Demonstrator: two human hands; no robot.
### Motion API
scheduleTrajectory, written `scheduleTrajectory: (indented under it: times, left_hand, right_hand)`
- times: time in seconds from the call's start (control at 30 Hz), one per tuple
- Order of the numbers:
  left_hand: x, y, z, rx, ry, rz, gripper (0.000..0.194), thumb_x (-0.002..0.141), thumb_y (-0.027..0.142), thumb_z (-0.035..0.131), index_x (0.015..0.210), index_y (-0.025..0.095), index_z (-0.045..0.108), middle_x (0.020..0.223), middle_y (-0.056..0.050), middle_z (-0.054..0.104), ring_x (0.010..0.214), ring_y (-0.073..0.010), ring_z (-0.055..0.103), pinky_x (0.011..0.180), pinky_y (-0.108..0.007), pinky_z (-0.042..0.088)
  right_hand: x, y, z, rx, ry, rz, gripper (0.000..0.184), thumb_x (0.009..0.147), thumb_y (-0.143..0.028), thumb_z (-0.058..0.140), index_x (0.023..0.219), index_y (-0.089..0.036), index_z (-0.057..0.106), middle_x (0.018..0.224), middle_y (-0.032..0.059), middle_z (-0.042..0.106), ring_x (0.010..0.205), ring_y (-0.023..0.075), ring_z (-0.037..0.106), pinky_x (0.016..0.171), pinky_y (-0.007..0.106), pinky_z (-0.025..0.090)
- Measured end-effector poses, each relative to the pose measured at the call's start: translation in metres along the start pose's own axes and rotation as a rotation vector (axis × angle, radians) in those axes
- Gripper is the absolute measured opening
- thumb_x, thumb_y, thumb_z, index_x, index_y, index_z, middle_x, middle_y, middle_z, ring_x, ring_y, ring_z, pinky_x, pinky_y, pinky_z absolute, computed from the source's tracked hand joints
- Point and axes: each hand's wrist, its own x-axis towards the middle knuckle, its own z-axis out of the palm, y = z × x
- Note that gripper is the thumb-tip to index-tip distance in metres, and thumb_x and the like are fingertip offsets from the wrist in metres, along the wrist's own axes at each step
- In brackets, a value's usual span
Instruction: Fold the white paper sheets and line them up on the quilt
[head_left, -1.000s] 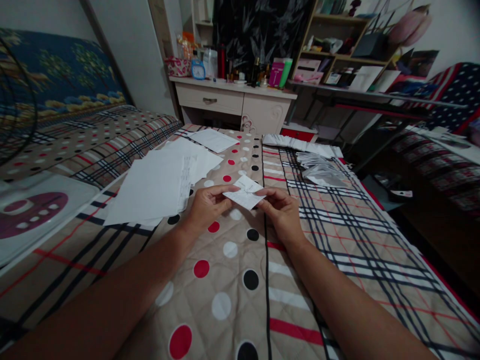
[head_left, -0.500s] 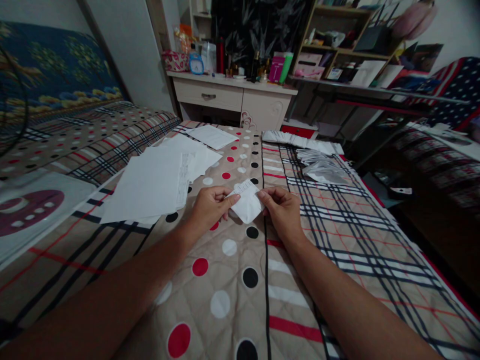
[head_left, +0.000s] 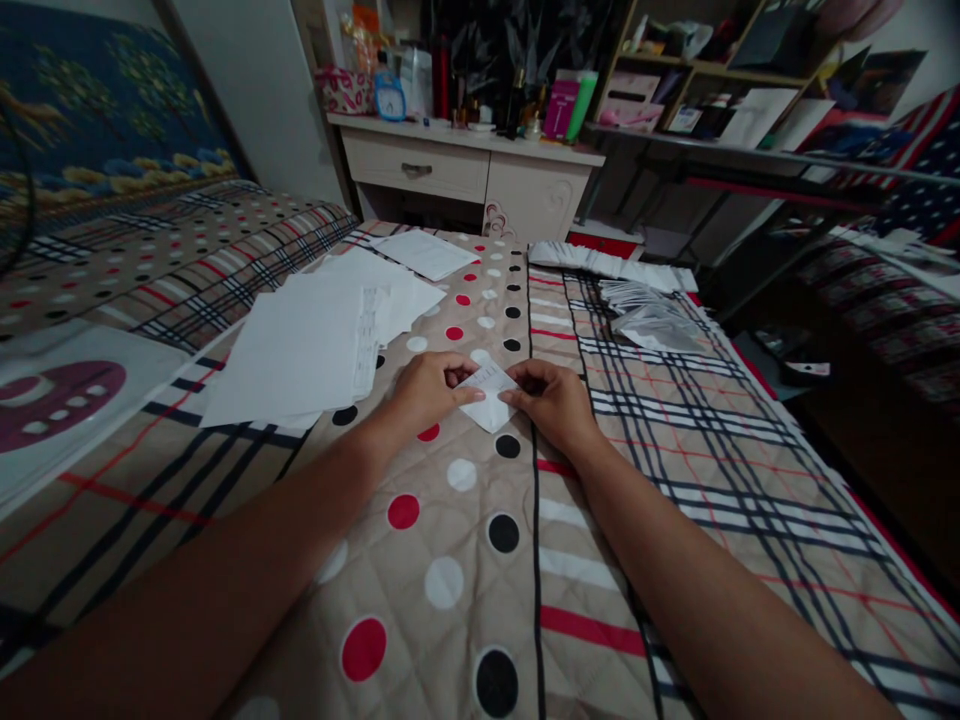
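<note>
Between my two hands is a small folded piece of paper (head_left: 491,405), white with some print near its top corner and roughly diamond-shaped. My left hand (head_left: 431,388) pinches its left corner between thumb and fingers. On the opposite corner my right hand (head_left: 553,398) pinches it the same way, the thumb on top. The paper is just over or on the patterned bedspread (head_left: 420,560); I cannot tell whether it touches. To the left lies a spread stack of white sheets (head_left: 289,355), some with print along the right edge.
At the far right lie a fanned pile of folded papers (head_left: 652,315) and a long row of folded papers (head_left: 607,265). Another sheet (head_left: 427,253) rests at the back. Beyond the bed stands a white dresser (head_left: 416,165) with a blue clock (head_left: 390,97). A plastic-looking bag (head_left: 82,390) lies left.
The view has tilted down slightly. Both hands have closed in on the small paper, which now looks flatter and more evenly diamond-shaped, with less print showing.
</note>
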Motion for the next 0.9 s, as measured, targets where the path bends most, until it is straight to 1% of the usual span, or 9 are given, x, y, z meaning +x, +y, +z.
scheduleTrajectory:
  times: [0.07,0.17,0.2,0.27,0.33,0.43,0.53,0.73,0.9]
  left_hand:
    - [0.000,0.004,0.000,-0.032,-0.014,0.039,0.023,0.065,0.024,0.078,0.087,0.018,0.075,0.073,0.000,0.068,0.062,-0.0116,0.053,0.057,-0.023,0.040]
    - [-0.002,0.008,-0.002,-0.066,-0.021,0.118,0.010,0.068,0.014,0.074,0.077,0.018,0.074,0.073,-0.001,0.068,0.064,-0.0116,0.057,0.060,-0.023,0.044]
    - [-0.003,0.009,-0.003,-0.057,-0.026,0.157,0.011,0.069,0.010,0.072,0.075,0.018,0.074,0.073,-0.001,0.068,0.065,-0.0118,0.058,0.062,-0.023,0.045]
    - [-0.005,0.008,-0.005,-0.018,-0.031,0.253,0.020,0.069,0.002,0.067,0.073,0.020,0.075,0.072,0.000,0.068,0.068,-0.0125,0.059,0.067,-0.024,0.046]
    - [-0.006,0.005,-0.007,0.035,-0.026,0.350,0.027,0.068,-0.003,0.064,0.073,0.022,0.075,0.072,0.000,0.068,0.072,-0.0139,0.060,0.071,-0.027,0.047]
    - [-0.007,0.001,-0.009,0.130,-0.037,0.470,0.028,0.071,-0.001,0.063,0.076,0.022,0.076,0.072,-0.001,0.068,0.075,-0.0157,0.060,0.073,-0.029,0.047]
    - [-0.010,0.003,-0.011,0.249,-0.047,0.553,0.027,0.075,0.001,0.059,0.081,0.020,0.076,0.074,-0.003,0.067,0.077,-0.0173,0.059,0.072,-0.030,0.047]
    - [-0.015,0.011,-0.014,0.389,-0.101,0.648,0.030,0.077,0.001,0.053,0.085,0.020,0.074,0.085,-0.004,0.068,0.086,-0.0185,0.058,0.079,-0.032,0.047]
    - [-0.014,0.008,-0.013,0.375,-0.107,0.682,0.030,0.078,0.001,0.053,0.085,0.020,0.074,0.080,-0.004,0.067,0.083,-0.0180,0.058,0.076,-0.030,0.048]
  right_hand:
    - [0.000,0.002,0.001,0.051,-0.011,-0.027,0.010,0.070,-0.023,0.073,0.080,-0.022,0.073,0.072,-0.0004,0.067,0.063,0.0136,0.057,0.058,0.025,0.043]
    - [0.000,0.003,0.000,0.061,-0.038,-0.089,0.006,0.071,-0.018,0.069,0.075,-0.022,0.073,0.075,0.0009,0.068,0.069,0.0150,0.059,0.065,0.027,0.046]
    - [-0.001,0.003,0.000,0.053,-0.044,-0.119,0.008,0.072,-0.016,0.068,0.074,-0.022,0.073,0.076,0.0012,0.067,0.071,0.0154,0.060,0.068,0.028,0.046]
    - [-0.002,0.002,-0.001,0.028,-0.051,-0.185,0.014,0.072,-0.011,0.064,0.073,-0.021,0.074,0.077,0.0019,0.066,0.075,0.0158,0.061,0.071,0.029,0.046]
    - [-0.002,0.000,-0.002,-0.006,-0.056,-0.244,0.021,0.072,-0.006,0.061,0.072,-0.022,0.074,0.077,0.0025,0.065,0.076,0.0160,0.061,0.071,0.028,0.046]
    - [-0.004,-0.002,-0.002,-0.077,-0.075,-0.299,0.028,0.072,-0.001,0.056,0.071,-0.021,0.075,0.078,0.0032,0.063,0.077,0.0161,0.060,0.069,0.028,0.046]
    - [-0.005,-0.004,-0.002,-0.161,-0.085,-0.324,0.033,0.070,0.004,0.053,0.070,-0.021,0.075,0.080,0.0040,0.064,0.077,0.0164,0.059,0.068,0.028,0.045]
    - [-0.007,-0.007,-0.002,-0.286,-0.083,-0.346,0.034,0.070,0.004,0.054,0.072,-0.021,0.076,0.082,0.0049,0.065,0.079,0.0171,0.059,0.069,0.028,0.046]
    - [-0.008,-0.007,-0.001,-0.330,-0.073,-0.374,0.030,0.075,0.000,0.055,0.071,-0.020,0.077,0.083,0.0060,0.064,0.080,0.0174,0.059,0.069,0.028,0.045]
